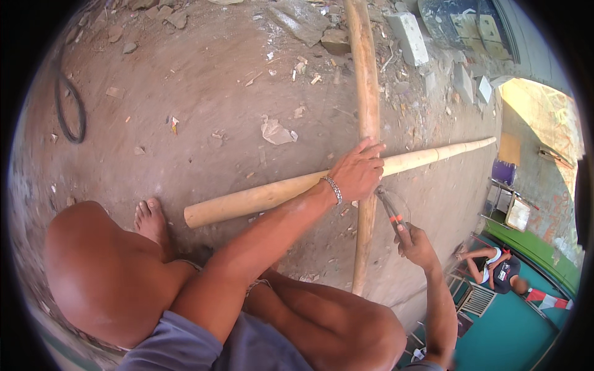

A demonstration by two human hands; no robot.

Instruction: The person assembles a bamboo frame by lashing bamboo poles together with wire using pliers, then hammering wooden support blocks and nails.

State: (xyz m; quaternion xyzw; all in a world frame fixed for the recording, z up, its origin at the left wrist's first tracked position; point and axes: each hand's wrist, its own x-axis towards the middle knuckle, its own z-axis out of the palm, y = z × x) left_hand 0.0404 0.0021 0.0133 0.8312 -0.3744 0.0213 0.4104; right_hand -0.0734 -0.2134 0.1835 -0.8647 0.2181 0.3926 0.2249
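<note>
Two bamboo poles lie crossed on the dirt ground. One pole point(260, 196) runs from left to right, its thick cut end at the left. The other pole point(364, 74) stretches from the top of the view down past my knee. My left hand point(357, 170), a chain bracelet at its wrist, is closed over the crossing and hides most of it. Just below, my right hand point(416, 246) holds pliers point(390, 207) with orange marks on the handles. Their jaws point up at the crossing beside my left fingers. A thin wire seems to curve near the pliers.
White blocks point(408, 40) and rubble lie at the upper right. A black cable loop point(69, 111) rests at far left. Another person point(504, 272) sits at the lower right by a metal rack point(477, 301). My bare foot point(151, 226) is near the pole's thick end.
</note>
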